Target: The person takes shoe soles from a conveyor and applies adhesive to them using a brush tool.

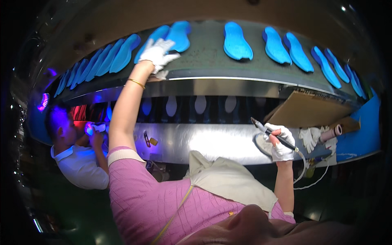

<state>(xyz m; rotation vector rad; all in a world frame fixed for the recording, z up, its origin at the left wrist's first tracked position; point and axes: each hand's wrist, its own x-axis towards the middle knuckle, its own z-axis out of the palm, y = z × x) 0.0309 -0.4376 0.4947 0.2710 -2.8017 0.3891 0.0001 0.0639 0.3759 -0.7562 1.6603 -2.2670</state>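
Observation:
My left hand [157, 54], in a white glove, reaches up to the conveyor belt [206, 53]. Its fingers are spread over the near parts of two blue shoe soles, one at the left [153, 38] and one at the right [179, 36]; whether the fingertips press on them I cannot tell. Over the metal worktable, my gloved right hand [282, 143] is closed round a black corded pen-shaped tool [271, 134], its tip pointing up and left. A pale, dark-edged sole [262, 143] lies beside that hand, partly hidden by it.
More blue soles [237, 41] lie along the belt on both sides. A cardboard piece [312, 109], spare white gloves [309, 138] and a pinkish roll [330, 133] are at the right. A yellow item [153, 141] sits on the worktable [185, 141]. A co-worker [77, 151] works at the left.

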